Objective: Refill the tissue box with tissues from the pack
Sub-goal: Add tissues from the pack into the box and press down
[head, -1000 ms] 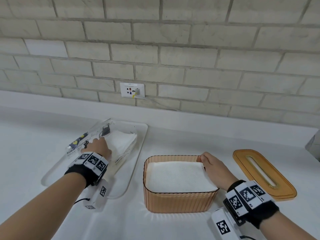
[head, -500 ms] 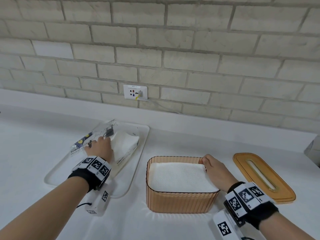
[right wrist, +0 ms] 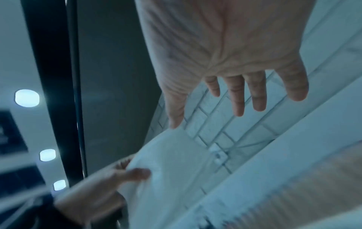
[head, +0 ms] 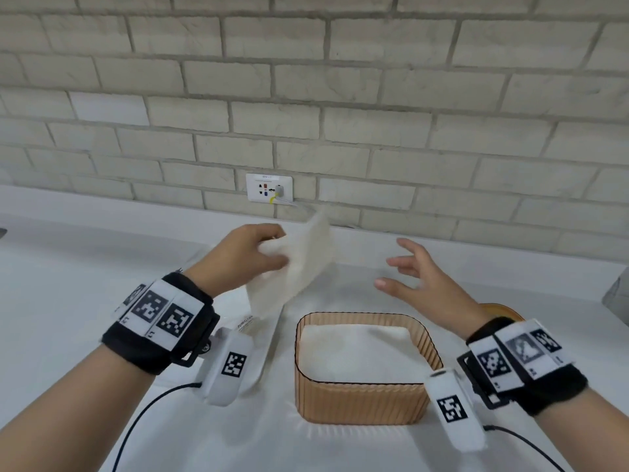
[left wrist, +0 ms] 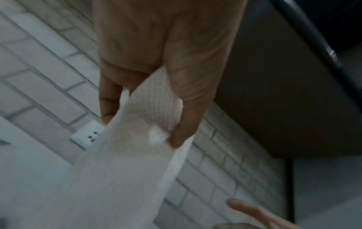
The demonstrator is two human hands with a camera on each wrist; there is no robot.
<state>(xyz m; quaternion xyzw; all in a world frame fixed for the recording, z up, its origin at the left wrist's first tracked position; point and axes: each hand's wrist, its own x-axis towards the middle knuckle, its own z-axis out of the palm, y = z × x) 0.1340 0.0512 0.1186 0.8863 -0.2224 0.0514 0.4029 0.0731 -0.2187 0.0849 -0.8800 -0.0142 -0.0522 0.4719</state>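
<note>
The left hand (head: 245, 257) pinches a white stack of tissues (head: 296, 267) between thumb and fingers, holding it tilted in the air above the counter, up and to the left of the tissue box (head: 366, 396). The right hand (head: 422, 284) hangs in the air with fingers spread, apart from the stack, holding nothing. The ribbed amber box stands lidless with white tissues (head: 354, 352) inside

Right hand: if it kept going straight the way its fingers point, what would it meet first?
Most likely the tissues held up by the left hand. The right hand is open, fingers aimed leftward at them above the tissue box. A gap remains; depth is unclear.
</note>
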